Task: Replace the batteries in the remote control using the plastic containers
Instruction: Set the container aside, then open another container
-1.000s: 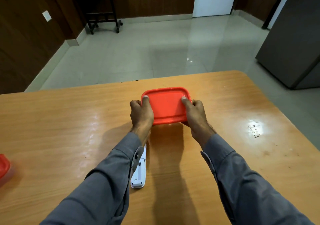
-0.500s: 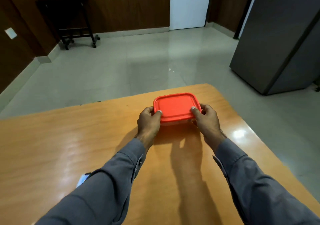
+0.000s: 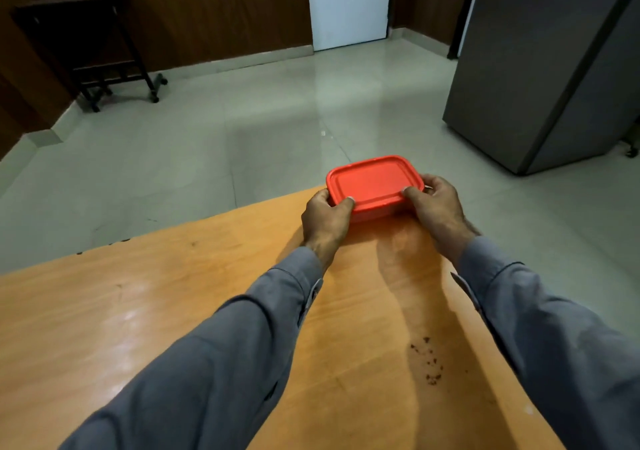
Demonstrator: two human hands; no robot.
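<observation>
Risk sitting at the table (image 3: 173, 311) corner: left hand (image 3: 323, 221) and right hand (image 3: 438, 207) are pinching the red-lidded plastic container (image 3: 375, 182) by its near edges, so a released grip could be tipping it floorward.

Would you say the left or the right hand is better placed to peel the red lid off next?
Probably right: the right hand has its thumb on the lid corner; the left hand can steady.
</observation>
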